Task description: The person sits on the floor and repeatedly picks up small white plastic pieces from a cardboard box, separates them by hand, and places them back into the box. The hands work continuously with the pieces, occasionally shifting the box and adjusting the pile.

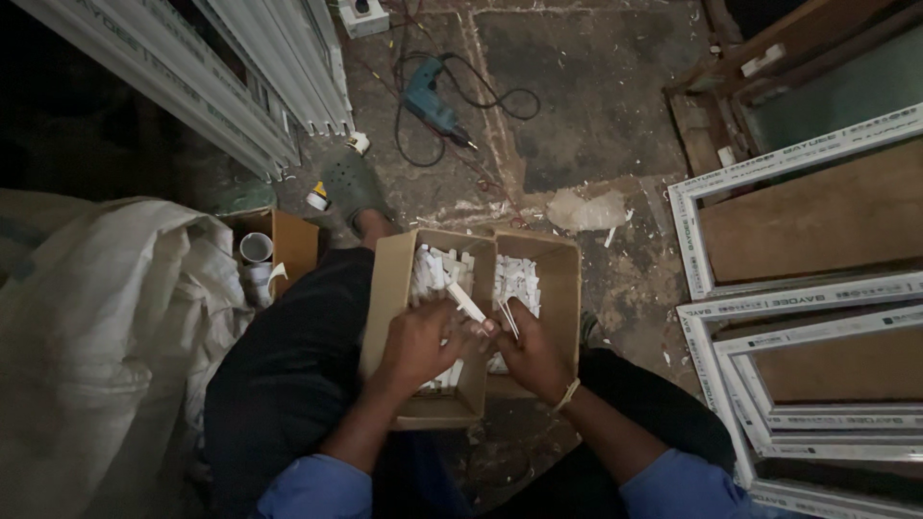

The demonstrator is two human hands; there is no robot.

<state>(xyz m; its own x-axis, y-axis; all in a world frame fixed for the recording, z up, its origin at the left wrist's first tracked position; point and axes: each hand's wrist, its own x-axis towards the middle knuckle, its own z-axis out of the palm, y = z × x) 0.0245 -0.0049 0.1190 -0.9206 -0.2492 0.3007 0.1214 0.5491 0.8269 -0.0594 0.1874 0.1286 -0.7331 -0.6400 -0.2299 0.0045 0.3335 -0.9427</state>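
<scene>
Our left hand (420, 344) is closed around a short white plastic strip (465, 301), which sticks up and away from the fingers over the left cardboard box (385, 288). Our right hand (532, 354) pinches a thinner pale piece (508, 319) between thumb and fingertips, just beside the left hand, above the wall shared with the right cardboard box (562, 279). Both boxes rest on our lap and hold heaps of similar white pieces (519, 279). We judge the light poor, so a piece could slip from our fingers and vanish among the rest; the boxes could also tip off our knees. A blue drill (430, 104) lies on the floor, well apart.
</scene>
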